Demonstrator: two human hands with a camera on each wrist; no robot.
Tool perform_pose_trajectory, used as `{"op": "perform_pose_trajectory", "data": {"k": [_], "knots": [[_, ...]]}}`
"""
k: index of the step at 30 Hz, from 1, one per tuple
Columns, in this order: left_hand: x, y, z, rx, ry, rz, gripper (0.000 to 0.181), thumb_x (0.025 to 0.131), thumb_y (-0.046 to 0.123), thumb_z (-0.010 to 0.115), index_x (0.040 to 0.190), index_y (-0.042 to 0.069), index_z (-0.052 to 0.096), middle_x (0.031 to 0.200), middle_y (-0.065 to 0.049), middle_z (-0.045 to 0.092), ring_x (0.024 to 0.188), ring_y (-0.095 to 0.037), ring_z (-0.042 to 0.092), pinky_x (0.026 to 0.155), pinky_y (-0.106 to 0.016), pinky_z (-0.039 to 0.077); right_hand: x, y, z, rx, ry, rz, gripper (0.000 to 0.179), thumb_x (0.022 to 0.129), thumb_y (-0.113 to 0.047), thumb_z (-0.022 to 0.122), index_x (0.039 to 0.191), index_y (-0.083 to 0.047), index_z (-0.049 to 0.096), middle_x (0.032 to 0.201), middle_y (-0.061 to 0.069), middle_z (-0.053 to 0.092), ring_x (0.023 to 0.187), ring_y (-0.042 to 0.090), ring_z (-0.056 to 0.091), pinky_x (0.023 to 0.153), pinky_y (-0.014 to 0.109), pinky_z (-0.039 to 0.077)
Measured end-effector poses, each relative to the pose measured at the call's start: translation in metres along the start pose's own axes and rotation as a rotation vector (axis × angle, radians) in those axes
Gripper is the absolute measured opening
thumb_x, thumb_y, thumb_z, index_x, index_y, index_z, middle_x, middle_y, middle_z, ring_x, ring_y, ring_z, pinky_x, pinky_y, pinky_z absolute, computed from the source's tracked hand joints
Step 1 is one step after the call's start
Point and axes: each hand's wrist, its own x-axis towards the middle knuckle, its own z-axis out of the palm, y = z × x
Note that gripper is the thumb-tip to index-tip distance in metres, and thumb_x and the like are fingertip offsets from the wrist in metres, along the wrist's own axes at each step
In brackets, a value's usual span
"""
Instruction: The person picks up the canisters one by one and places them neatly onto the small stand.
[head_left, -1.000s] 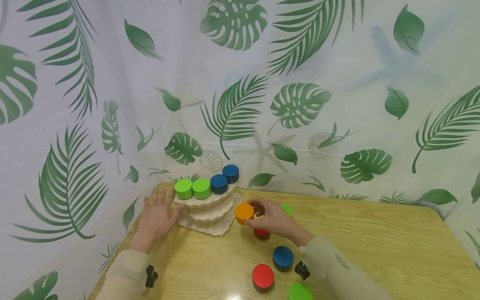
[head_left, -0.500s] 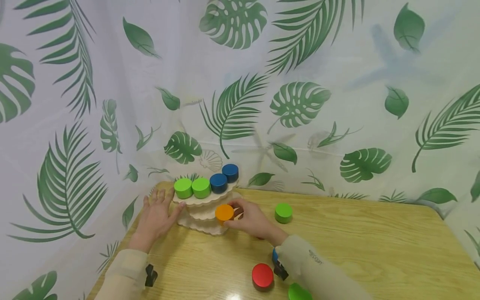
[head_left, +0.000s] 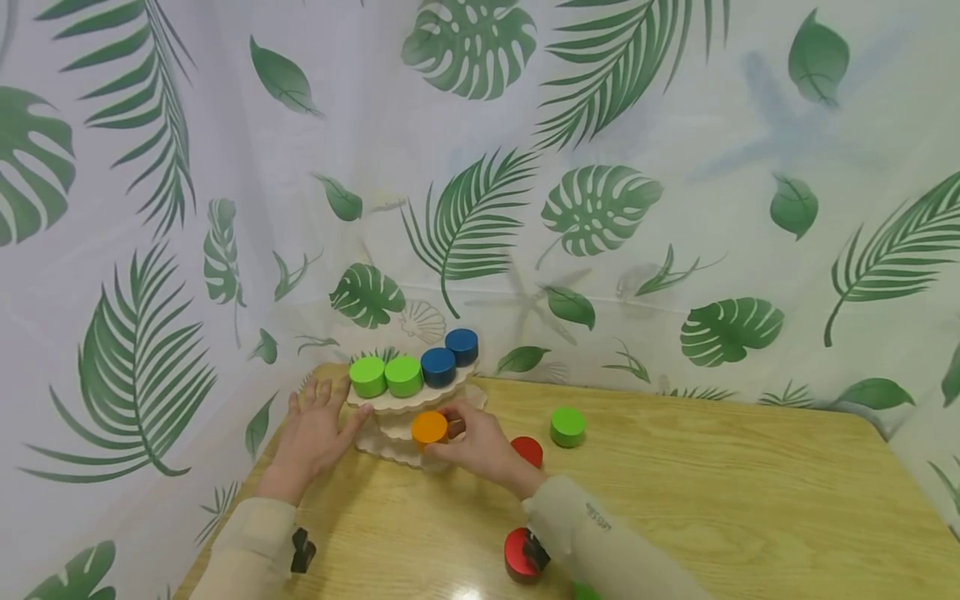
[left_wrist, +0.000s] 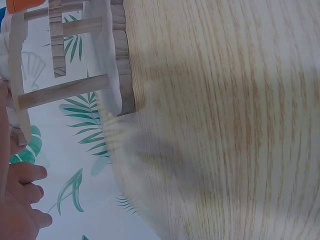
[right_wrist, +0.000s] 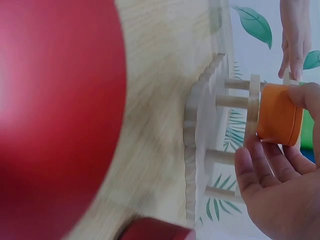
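Observation:
My right hand pinches an orange cylinder between thumb and fingers. In the right wrist view the orange cylinder is against the middle tier of a pale wooden three-tier stand; I cannot tell whether it bears weight there. Spread fingers of my left hand touch the left end of the stand's scalloped top tier. On that tier sit two green cylinders and two blue cylinders in a row. My right hand partly covers the lower tiers.
Right of the stand, a green cylinder and a partly hidden red cylinder lie on the wooden table. Nearer are another red cylinder and a green one, both partly covered. A leaf-patterned curtain hangs behind.
My right hand has carried the orange cylinder leftward from beside the stand to its middle tier. The forearm now covers the loose blue cylinder. The left hand stays in place.

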Motion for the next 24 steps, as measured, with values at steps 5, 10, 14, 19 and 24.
{"op": "perform_pose_trajectory", "data": {"k": [5,10,14,19,24], "knots": [[0.000,0.001,-0.001,-0.016,-0.013,-0.004,0.079,0.110,0.057,0.041,0.164,0.001,0.033,0.163,-0.037,0.034,0.156,-0.057,0.021,0.123,-0.078,0.014,0.002,-0.002,0.009,0.027,0.032,-0.015,0.054,0.087,-0.020,0.087,0.135,-0.009,0.064,0.127,0.008,0.070,0.100,0.019,0.065,0.089,0.032,0.060],[0.000,0.002,-0.001,-0.030,-0.012,-0.008,0.078,0.110,0.056,0.042,0.164,0.001,0.032,0.163,-0.037,0.033,0.157,-0.057,0.020,0.123,-0.078,0.013,0.005,-0.004,0.016,0.029,0.067,0.006,0.056,0.087,-0.021,0.088,0.137,-0.013,0.065,0.128,0.007,0.070,0.096,0.018,0.063,0.083,0.025,0.058],[0.000,0.003,-0.003,-0.019,0.000,-0.005,0.077,0.110,0.055,0.043,0.163,0.000,0.034,0.162,-0.037,0.034,0.156,-0.057,0.021,0.123,-0.078,0.014,0.005,-0.003,0.018,0.035,0.094,0.027,0.055,0.087,-0.024,0.089,0.137,-0.015,0.066,0.127,0.005,0.071,0.096,0.017,0.063,0.082,0.024,0.058],[-0.001,0.004,-0.003,-0.004,0.007,-0.002,0.076,0.110,0.054,0.043,0.162,0.000,0.036,0.161,-0.038,0.036,0.155,-0.058,0.024,0.122,-0.078,0.016,0.005,-0.005,0.020,0.025,0.116,0.017,0.056,0.088,-0.023,0.088,0.139,-0.013,0.067,0.127,0.008,0.073,0.090,0.015,0.063,0.077,0.020,0.057],[0.000,0.003,-0.002,-0.009,0.010,-0.003,0.076,0.110,0.054,0.043,0.162,-0.001,0.037,0.161,-0.038,0.037,0.155,-0.059,0.024,0.122,-0.078,0.016,0.004,-0.007,0.024,0.032,0.123,0.006,0.059,0.090,-0.016,0.085,0.144,-0.006,0.064,0.133,0.013,0.073,0.089,0.016,0.064,0.076,0.018,0.057]]}}
